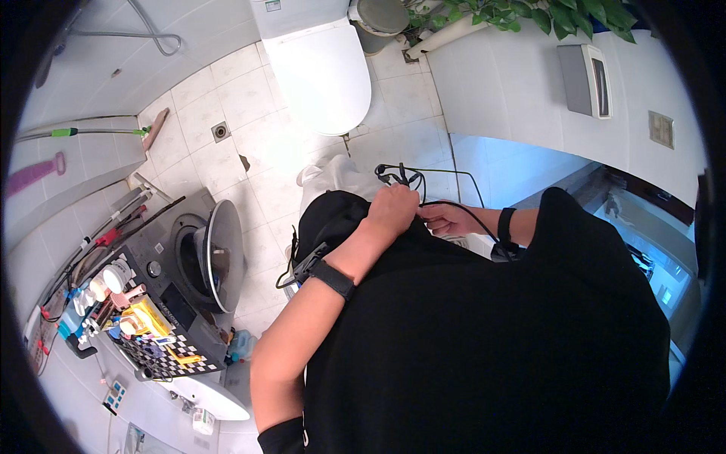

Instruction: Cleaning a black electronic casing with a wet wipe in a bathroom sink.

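My left hand (394, 207) is closed around a bunch of thin black cables (401, 177), whose dark connector ends and loops stick out past the fingers. Beside it, my right hand (447, 218) pinches a black cable (468, 211) that curves back towards my right forearm. One thin cable loop also arcs out to the right above both hands. A black strap with a small device (311, 262) sits on my left wrist. Another black band (506, 226) is round my right wrist. Both hands are in front of my black shirt, above my light trousers (340, 179).
A white toilet (323, 79) with its lid down stands ahead, beside a lidded bin (380, 25). At left, a washing machine (161, 272) has its round door (223, 255) swung out; bottles and brushes crowd its top. A washbasin (212, 397) adjoins it. A doorway opens at right.
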A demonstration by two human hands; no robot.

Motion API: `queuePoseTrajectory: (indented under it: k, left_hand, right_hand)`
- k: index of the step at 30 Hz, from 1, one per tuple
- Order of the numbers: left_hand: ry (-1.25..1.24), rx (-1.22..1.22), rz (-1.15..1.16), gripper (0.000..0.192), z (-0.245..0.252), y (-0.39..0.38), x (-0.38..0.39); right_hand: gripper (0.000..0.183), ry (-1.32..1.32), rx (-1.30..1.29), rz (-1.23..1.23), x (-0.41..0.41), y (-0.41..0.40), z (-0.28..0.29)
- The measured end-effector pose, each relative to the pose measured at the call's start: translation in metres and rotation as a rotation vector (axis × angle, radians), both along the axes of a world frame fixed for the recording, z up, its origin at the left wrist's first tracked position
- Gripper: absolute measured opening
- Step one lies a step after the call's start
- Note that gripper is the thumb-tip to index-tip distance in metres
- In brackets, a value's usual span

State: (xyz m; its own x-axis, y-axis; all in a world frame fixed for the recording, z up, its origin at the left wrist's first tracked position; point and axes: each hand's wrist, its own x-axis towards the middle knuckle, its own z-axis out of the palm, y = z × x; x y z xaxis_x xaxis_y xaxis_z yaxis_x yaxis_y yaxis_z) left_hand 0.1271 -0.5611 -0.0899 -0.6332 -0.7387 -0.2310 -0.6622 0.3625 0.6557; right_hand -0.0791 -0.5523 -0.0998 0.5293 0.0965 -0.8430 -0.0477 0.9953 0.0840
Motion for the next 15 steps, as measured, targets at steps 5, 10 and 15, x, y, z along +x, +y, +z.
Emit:
queuePoseTrajectory:
  k: [5,10,15]
  left_hand:
    - [-0.027,0.064,-0.024,0.007,-0.002,-0.001,-0.001]
    - [0.020,0.069,0.027,0.011,-0.003,-0.001,-0.001]
    - [-0.043,0.106,-0.057,0.007,0.004,-0.004,-0.001]
  right_hand:
    - [0.020,0.008,-0.012,0.168,0.004,-0.012,0.009]
    - [0.011,0.092,-0.071,0.322,0.003,-0.017,0.009]
    - [0.016,0.072,-0.080,0.510,-0.008,-0.019,0.002]
